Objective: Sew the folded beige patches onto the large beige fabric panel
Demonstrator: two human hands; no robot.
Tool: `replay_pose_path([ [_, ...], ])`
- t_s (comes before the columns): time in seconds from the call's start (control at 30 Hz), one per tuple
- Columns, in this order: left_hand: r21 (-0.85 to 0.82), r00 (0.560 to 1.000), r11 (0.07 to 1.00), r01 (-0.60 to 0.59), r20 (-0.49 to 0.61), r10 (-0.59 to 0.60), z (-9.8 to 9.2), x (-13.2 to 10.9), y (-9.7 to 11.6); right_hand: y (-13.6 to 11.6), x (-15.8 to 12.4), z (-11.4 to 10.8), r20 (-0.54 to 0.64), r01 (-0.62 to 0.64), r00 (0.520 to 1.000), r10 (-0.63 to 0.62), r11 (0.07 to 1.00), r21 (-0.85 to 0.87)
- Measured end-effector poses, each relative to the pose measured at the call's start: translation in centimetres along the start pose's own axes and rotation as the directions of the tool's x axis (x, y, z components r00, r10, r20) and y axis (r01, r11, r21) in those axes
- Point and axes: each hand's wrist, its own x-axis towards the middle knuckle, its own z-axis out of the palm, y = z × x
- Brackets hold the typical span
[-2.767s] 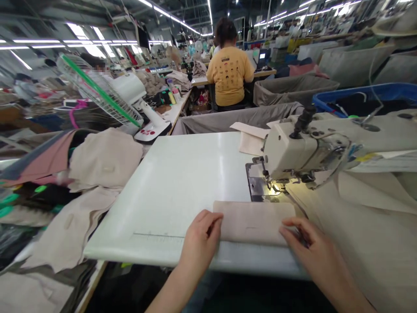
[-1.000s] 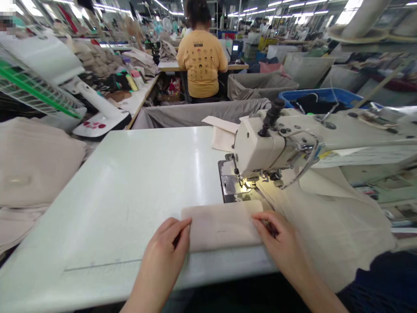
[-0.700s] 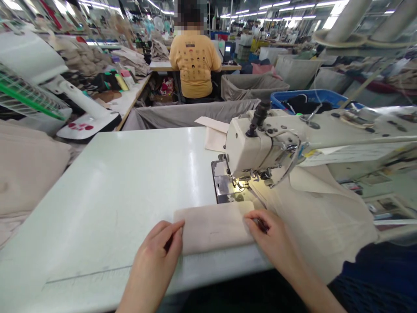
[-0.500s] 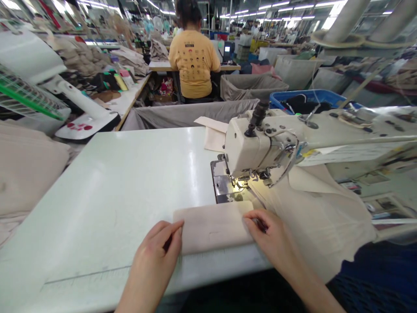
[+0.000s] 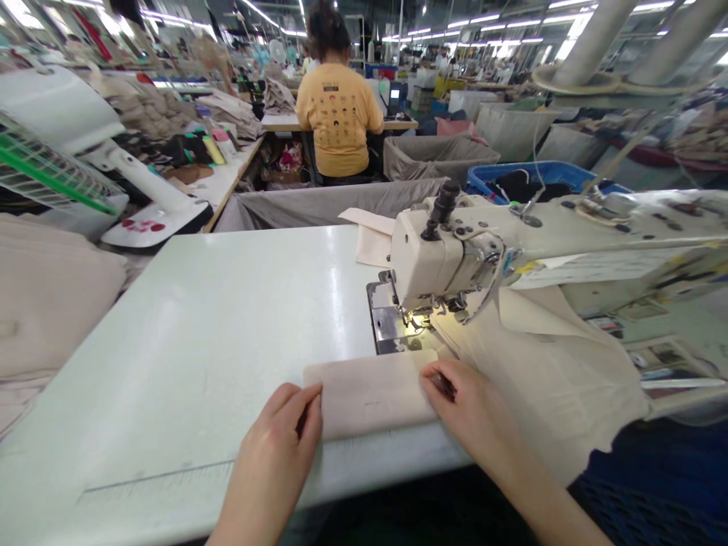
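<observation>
A folded beige fabric strip (image 5: 369,390) lies across the near edge of the white sewing table (image 5: 227,318), just in front of the needle plate (image 5: 390,330). My left hand (image 5: 278,447) has its fingers curled against the strip's left end. At the strip's right end my right hand (image 5: 469,413) pinches the fabric, fingers bent over it. The cream sewing machine head (image 5: 437,262) stands right behind the strip, its lamp lighting the needle area.
More beige cloth (image 5: 546,364) drapes under the machine arm to the right. Stacked beige pieces (image 5: 45,303) and a white desk fan (image 5: 114,167) sit on the left. A person in a yellow shirt (image 5: 341,125) sits ahead with their back turned, among grey fabric bins (image 5: 437,155) and a blue bin (image 5: 540,178).
The view has swung left since the oldest frame. Both hands stay on the strip's ends; my right hand has crept slightly left along the fabric. The strip sits in much the same spot.
</observation>
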Motion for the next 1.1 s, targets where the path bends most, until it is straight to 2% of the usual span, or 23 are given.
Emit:
replay_pose_path([
  [0.07,0.133,0.995,0.987,-0.085,-0.037,0.091,0.0,0.1,0.1,0.5,0.0,-0.3,-0.02,0.153,0.988,-0.156,0.983,-0.103],
  [0.13,0.229,0.966,0.946,-0.231,-0.059,0.25,0.0,0.5,-0.4,1.1,0.0,-0.5,-0.017,0.294,0.953,-0.303,0.936,-0.191],
  [0.2,0.263,0.917,0.886,-0.381,-0.013,0.399,0.0,1.5,-1.1,1.7,0.1,-0.6,-0.007,0.377,0.921,-0.39,0.894,-0.241],
  [0.23,0.266,0.899,0.863,-0.429,0.035,0.437,0.0,2.1,-1.5,1.8,0.1,-0.6,-0.007,0.394,0.912,-0.409,0.883,-0.254],
  [0.27,0.265,0.89,0.85,-0.454,0.089,0.448,0.1,2.9,-1.7,1.9,0.1,-0.5,-0.014,0.397,0.91,-0.415,0.88,-0.262],
  [0.33,0.268,0.9,0.861,-0.432,0.2,0.389,0.1,4.9,-1.7,1.7,0.2,-0.2,-0.031,0.373,0.918,-0.395,0.888,-0.268],
  [0.43,0.286,0.921,0.901,-0.325,0.311,0.234,0.5,8.4,-0.3,0.8,0.2,0.2,-0.037,0.33,0.935,-0.352,0.905,-0.268],
  [0.47,0.282,0.919,0.906,-0.315,0.331,0.216,0.9,9.6,0.4,0.4,0.2,0.4,-0.041,0.322,0.938,-0.345,0.908,-0.268],
  [0.53,0.248,0.907,0.908,-0.338,0.342,0.245,1.8,11.9,1.5,-0.1,0.0,0.7,-0.066,0.305,0.94,-0.333,0.914,-0.269],
  [0.7,0.08,0.823,0.887,-0.455,0.418,0.384,4.2,16.5,2.6,-0.6,-0.3,1.5,-0.092,0.264,0.953,-0.289,0.94,-0.215],
  [0.87,0.0,0.788,0.872,-0.489,0.429,0.442,4.8,18.6,2.7,-0.4,-0.1,1.8,-0.112,0.263,0.952,-0.285,0.948,-0.179],
  [1.0,-0.033,0.768,0.856,-0.516,0.424,0.48,5.0,19.1,2.4,-0.4,0.1,1.9,-0.125,0.262,0.95,-0.285,0.949,-0.174],
  [1.1,-0.041,0.769,0.851,-0.523,0.408,0.492,5.3,19.3,2.1,-0.4,0.1,1.9,-0.13,0.258,0.951,-0.282,0.951,-0.171],
])
